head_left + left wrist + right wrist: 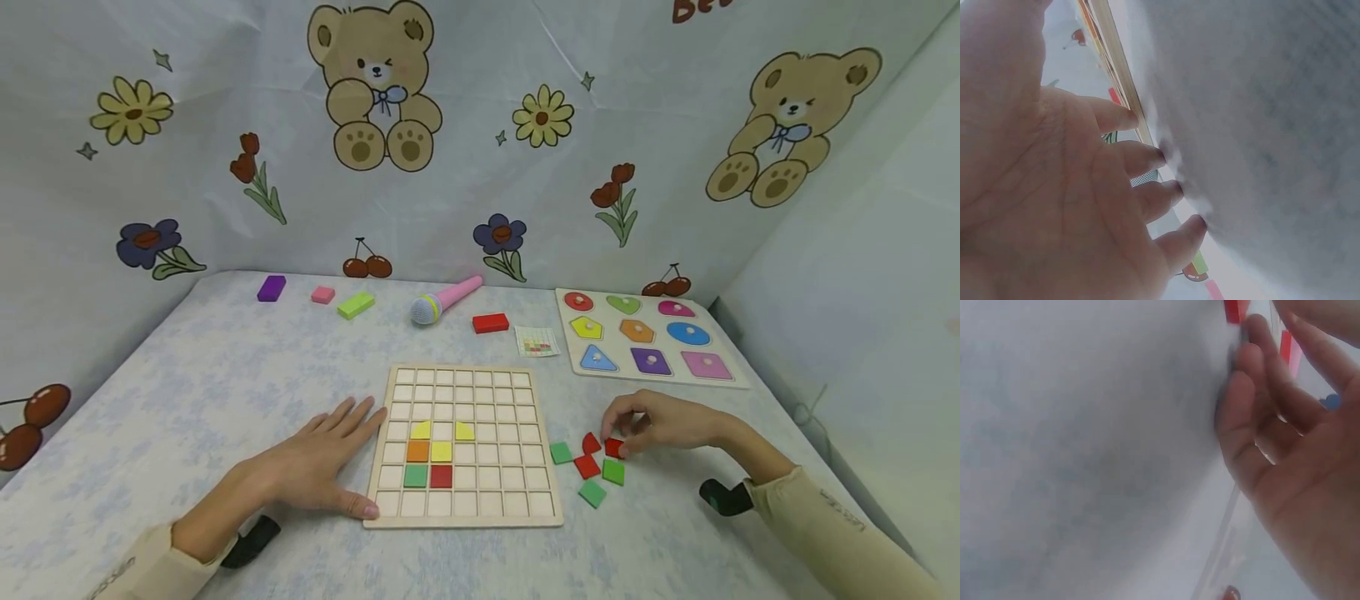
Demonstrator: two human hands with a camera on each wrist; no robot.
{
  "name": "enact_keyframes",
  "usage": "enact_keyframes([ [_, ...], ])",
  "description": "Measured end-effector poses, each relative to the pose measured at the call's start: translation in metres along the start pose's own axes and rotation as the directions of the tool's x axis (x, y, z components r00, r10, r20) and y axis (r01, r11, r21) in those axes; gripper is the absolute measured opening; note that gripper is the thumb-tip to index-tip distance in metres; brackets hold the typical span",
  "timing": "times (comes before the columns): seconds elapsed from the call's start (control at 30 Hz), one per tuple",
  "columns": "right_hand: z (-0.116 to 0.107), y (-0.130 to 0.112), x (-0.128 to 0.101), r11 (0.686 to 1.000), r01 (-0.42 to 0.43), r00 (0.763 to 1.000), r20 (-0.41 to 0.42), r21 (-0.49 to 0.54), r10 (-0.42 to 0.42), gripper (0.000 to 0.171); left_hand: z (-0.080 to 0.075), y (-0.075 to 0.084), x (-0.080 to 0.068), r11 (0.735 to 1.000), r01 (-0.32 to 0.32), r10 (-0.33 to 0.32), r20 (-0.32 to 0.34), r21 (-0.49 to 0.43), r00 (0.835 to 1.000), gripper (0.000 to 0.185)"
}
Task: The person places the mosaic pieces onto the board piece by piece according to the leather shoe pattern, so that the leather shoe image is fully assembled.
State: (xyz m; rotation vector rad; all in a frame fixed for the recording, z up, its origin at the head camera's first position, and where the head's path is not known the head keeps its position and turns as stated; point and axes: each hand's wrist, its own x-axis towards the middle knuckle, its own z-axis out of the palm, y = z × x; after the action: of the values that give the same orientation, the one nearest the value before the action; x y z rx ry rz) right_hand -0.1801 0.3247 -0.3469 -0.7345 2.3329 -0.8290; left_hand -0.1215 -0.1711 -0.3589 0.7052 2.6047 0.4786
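Note:
A wooden grid board (480, 400) lies in the middle of the table and holds several coloured tiles: two yellow quarter-rounds, an orange one (417, 451), a yellow, a green and a red one (441, 476). My left hand (330, 454) lies flat on the table against the board's left edge, fingers straight, thumb at the front corner. The left wrist view shows the left hand's fingertips (1147, 156) beside the board edge (1122, 75). My right hand (652, 425) is right of the board, fingers curled, pinching a red tile (613, 447). Loose red and green tiles (592, 492) lie around it.
A shape puzzle board (729, 379) lies at the back right, a small pattern card (537, 341) beside it. A pink microphone (446, 300) and red (491, 322), green (356, 305), pink (322, 294) and purple (272, 287) blocks line the back. Printed fabric walls enclose the table.

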Motion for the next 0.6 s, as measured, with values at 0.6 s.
enact_keyframes([
  [0.6, 0.0003, 0.0012, 0.0001, 0.991, -0.030, 0.999, -0.049, -0.129, 0.023, 0.022, 0.0002, 0.0000, 0.0001, 1.000, -0.016, 0.016, -0.006, -0.004, 1.000, 0.125],
])
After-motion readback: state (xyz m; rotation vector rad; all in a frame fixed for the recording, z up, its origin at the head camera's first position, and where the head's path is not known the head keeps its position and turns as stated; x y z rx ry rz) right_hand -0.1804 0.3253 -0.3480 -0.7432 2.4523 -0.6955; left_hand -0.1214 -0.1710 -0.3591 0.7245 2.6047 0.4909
